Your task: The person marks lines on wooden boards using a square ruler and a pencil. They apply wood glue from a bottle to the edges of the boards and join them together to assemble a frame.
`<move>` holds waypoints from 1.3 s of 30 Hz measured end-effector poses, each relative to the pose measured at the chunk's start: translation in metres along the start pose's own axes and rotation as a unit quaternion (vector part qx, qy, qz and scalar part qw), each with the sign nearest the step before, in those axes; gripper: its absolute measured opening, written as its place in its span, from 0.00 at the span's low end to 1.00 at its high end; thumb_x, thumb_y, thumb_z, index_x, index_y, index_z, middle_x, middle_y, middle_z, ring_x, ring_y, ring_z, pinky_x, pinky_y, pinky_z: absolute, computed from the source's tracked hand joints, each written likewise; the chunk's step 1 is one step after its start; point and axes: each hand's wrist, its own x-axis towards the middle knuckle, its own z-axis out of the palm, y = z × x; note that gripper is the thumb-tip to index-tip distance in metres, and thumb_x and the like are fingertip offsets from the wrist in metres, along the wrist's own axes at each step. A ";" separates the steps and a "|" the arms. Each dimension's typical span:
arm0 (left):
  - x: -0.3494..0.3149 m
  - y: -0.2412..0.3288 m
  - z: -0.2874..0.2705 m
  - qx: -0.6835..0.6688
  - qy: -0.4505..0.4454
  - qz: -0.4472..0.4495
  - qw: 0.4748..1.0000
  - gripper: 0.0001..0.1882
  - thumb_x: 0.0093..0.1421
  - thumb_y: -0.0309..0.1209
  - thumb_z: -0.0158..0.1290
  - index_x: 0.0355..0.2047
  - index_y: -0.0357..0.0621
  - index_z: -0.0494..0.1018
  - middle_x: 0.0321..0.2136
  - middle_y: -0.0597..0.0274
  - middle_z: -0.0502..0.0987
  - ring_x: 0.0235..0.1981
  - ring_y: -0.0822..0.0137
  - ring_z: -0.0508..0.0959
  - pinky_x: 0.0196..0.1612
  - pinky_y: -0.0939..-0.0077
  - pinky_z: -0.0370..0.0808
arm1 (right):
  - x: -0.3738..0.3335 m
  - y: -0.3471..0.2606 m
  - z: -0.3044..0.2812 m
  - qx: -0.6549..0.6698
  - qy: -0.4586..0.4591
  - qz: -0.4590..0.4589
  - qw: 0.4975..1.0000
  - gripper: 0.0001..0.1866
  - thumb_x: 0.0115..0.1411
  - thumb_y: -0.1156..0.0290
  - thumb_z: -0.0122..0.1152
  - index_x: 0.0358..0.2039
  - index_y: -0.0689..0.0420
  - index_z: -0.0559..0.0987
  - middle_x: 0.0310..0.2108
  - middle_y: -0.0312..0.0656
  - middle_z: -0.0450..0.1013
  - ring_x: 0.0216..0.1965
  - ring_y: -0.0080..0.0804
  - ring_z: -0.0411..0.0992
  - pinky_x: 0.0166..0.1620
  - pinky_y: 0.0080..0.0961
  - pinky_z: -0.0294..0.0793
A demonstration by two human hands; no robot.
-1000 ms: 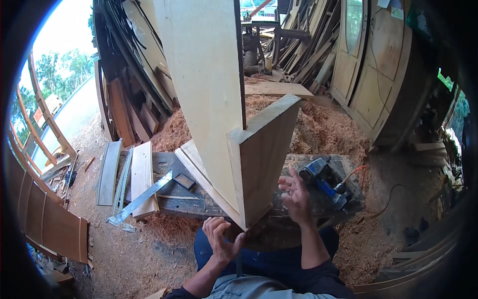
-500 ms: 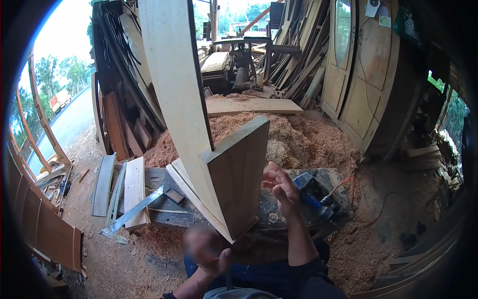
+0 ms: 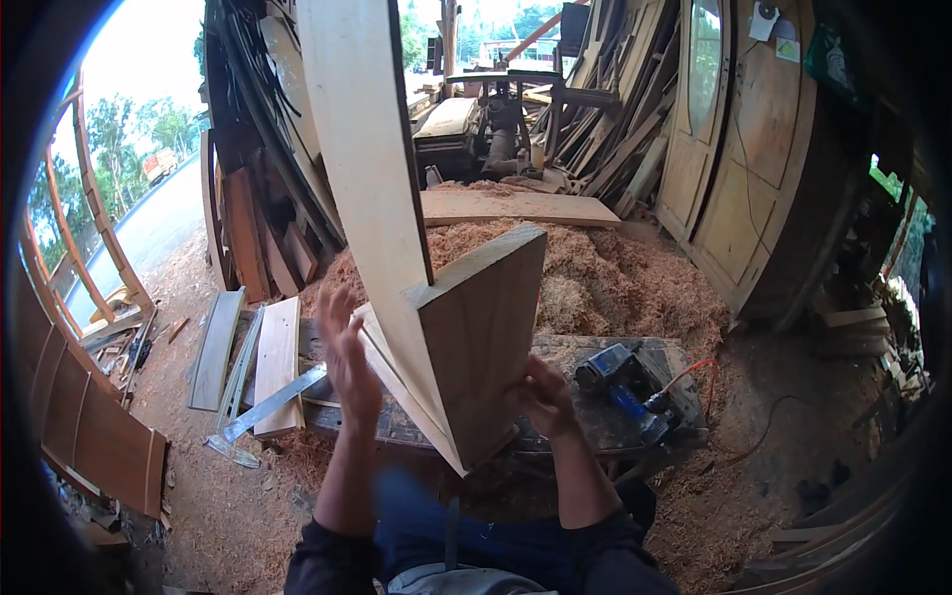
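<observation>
Gripping the lower edge of the tall, pale, L-shaped joined wooden panel, the right hand curls its fingers against the wood at five o'clock. At eight o'clock the left hand hovers flat and spread beside it, blurred. A blue power planer lies at three o'clock on the workbench.

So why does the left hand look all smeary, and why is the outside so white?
Head view: the left hand is motion-blurred while the right hand on the wooden workpiece looks sharper; the daylight outside at upper left is blown out white; the fisheye lens bends straight edges and leaves black corners.
</observation>
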 end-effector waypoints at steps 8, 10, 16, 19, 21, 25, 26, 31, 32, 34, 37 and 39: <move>0.069 0.019 0.014 -0.240 -0.093 -0.217 0.942 0.16 0.71 0.40 0.51 0.45 0.39 0.76 0.35 0.67 0.80 0.36 0.77 0.78 0.41 0.82 0.74 | 0.008 0.019 0.009 0.172 0.078 -0.059 0.980 0.24 0.62 0.77 0.60 0.59 0.61 0.72 0.54 0.41 0.74 0.55 0.27 0.71 0.57 0.27 0.71; 0.100 0.028 -0.013 -0.127 -0.051 -0.135 0.981 0.15 0.69 0.43 0.53 0.37 0.43 0.76 0.27 0.72 0.76 0.27 0.80 0.74 0.31 0.83 0.71 | 0.009 0.023 0.008 0.152 0.092 -0.082 0.981 0.24 0.62 0.75 0.61 0.59 0.61 0.72 0.54 0.41 0.74 0.55 0.27 0.72 0.56 0.28 0.71; 0.181 0.083 -0.102 0.024 0.024 -0.147 0.989 0.17 0.67 0.47 0.54 0.30 0.48 0.75 0.19 0.74 0.71 0.17 0.81 0.68 0.21 0.80 0.66 | 0.005 -0.030 0.009 0.060 0.210 -0.080 0.973 0.23 0.64 0.71 0.63 0.58 0.61 0.73 0.50 0.40 0.77 0.50 0.28 0.74 0.54 0.26 0.72; 0.200 0.032 -0.224 0.121 0.025 -0.211 0.970 0.18 0.68 0.48 0.54 0.30 0.48 0.75 0.19 0.72 0.71 0.15 0.79 0.68 0.19 0.79 0.66 | 0.010 -0.049 0.018 0.024 0.226 -0.025 0.973 0.21 0.64 0.71 0.62 0.57 0.61 0.74 0.48 0.39 0.77 0.49 0.28 0.74 0.54 0.26 0.71; 0.192 -0.009 -0.290 0.219 0.068 -0.278 0.933 0.18 0.68 0.46 0.54 0.30 0.46 0.75 0.20 0.71 0.70 0.16 0.76 0.68 0.19 0.77 0.66 | 0.011 -0.040 0.021 0.053 0.215 0.017 0.975 0.20 0.65 0.71 0.61 0.56 0.61 0.74 0.48 0.39 0.76 0.49 0.28 0.74 0.54 0.26 0.70; 0.186 -0.085 -0.465 0.556 0.051 -0.179 0.810 0.17 0.65 0.43 0.54 0.36 0.38 0.77 0.23 0.61 0.74 0.20 0.66 0.73 0.21 0.65 0.70 | 0.017 -0.018 0.039 0.052 0.192 0.069 0.978 0.17 0.67 0.70 0.57 0.54 0.63 0.75 0.49 0.40 0.76 0.51 0.29 0.73 0.57 0.28 0.68; 0.172 -0.103 -0.456 0.529 0.083 -0.232 0.812 0.17 0.65 0.42 0.54 0.37 0.38 0.77 0.24 0.60 0.75 0.21 0.65 0.74 0.24 0.63 0.72 | 0.014 -0.022 0.035 0.025 0.197 0.077 0.977 0.17 0.67 0.70 0.56 0.54 0.64 0.75 0.49 0.41 0.76 0.51 0.29 0.73 0.58 0.28 0.68; 0.136 -0.070 -0.387 0.521 0.034 -0.423 0.741 0.20 0.60 0.43 0.60 0.35 0.34 0.79 0.27 0.51 0.79 0.27 0.58 0.78 0.32 0.58 0.74 | 0.016 -0.030 0.050 0.030 0.182 0.117 0.976 0.17 0.68 0.71 0.54 0.54 0.65 0.73 0.50 0.44 0.76 0.51 0.32 0.74 0.56 0.29 0.71; 0.134 -0.072 -0.402 0.550 0.029 -0.439 0.710 0.22 0.58 0.44 0.63 0.35 0.32 0.80 0.29 0.42 0.82 0.33 0.51 0.82 0.39 0.55 0.77 | 0.019 -0.028 0.056 0.053 0.175 0.124 0.975 0.18 0.68 0.71 0.54 0.55 0.65 0.73 0.50 0.44 0.76 0.50 0.31 0.74 0.56 0.29 0.71; 0.125 -0.072 -0.423 0.594 -0.016 -0.403 0.696 0.23 0.58 0.44 0.63 0.39 0.32 0.80 0.31 0.42 0.82 0.34 0.50 0.83 0.40 0.55 0.77 | 0.024 -0.027 0.066 0.076 0.170 0.137 0.973 0.18 0.68 0.72 0.54 0.56 0.66 0.72 0.51 0.44 0.75 0.49 0.31 0.75 0.56 0.28 0.72; 0.116 -0.075 -0.433 0.674 -0.069 -0.352 0.646 0.25 0.57 0.45 0.63 0.43 0.34 0.80 0.38 0.42 0.81 0.40 0.48 0.82 0.43 0.55 0.77 | 0.029 -0.022 0.074 0.136 0.114 0.170 0.969 0.20 0.68 0.71 0.54 0.57 0.66 0.70 0.49 0.46 0.75 0.48 0.31 0.75 0.56 0.29 0.72; 0.109 -0.077 -0.409 0.705 -0.082 -0.345 0.615 0.25 0.58 0.47 0.63 0.44 0.35 0.80 0.43 0.42 0.81 0.45 0.48 0.81 0.45 0.56 0.77 | 0.026 -0.017 0.069 0.112 0.117 0.170 0.972 0.20 0.67 0.72 0.54 0.57 0.67 0.69 0.49 0.47 0.75 0.48 0.31 0.75 0.56 0.28 0.72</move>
